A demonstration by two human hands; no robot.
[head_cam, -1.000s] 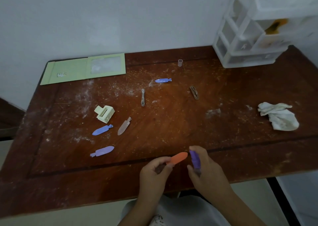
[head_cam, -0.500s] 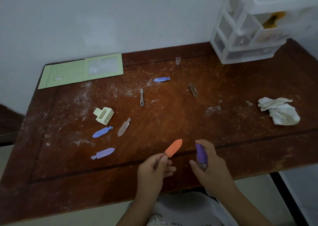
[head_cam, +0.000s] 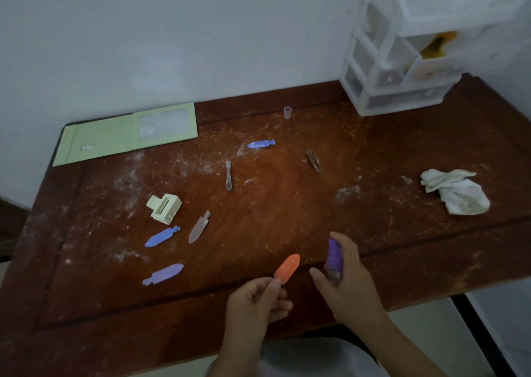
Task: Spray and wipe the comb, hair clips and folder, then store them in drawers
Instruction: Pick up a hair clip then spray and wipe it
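You're at a scuffed, dusty wooden table (head_cam: 287, 210) set against a pale wall. Your left hand (head_cam: 255, 299) pinches the orange hair clip (head_cam: 287, 268) by its lower end between thumb and fingers, the clip's long axis pointing up toward one o'clock. Just beside it at three o'clock, your right hand (head_cam: 349, 287) is wrapped around the purple spray bottle (head_cam: 334, 257), held upright with a finger over its top; the nozzle looks to face the clip, with only a small gap between and nothing in the way. Farther out, at ten o'clock, lie more clips: a lilac clip (head_cam: 163, 274), a blue clip (head_cam: 161, 236) and a cream claw clip (head_cam: 164, 207). The green folder (head_cam: 109, 139) sits at eleven o'clock by the wall. The white cloth (head_cam: 457, 193) waits at two o'clock, nearer your right hand, and the drawer unit (head_cam: 402, 69) stands beyond it in the far corner. I can't pick out the comb.
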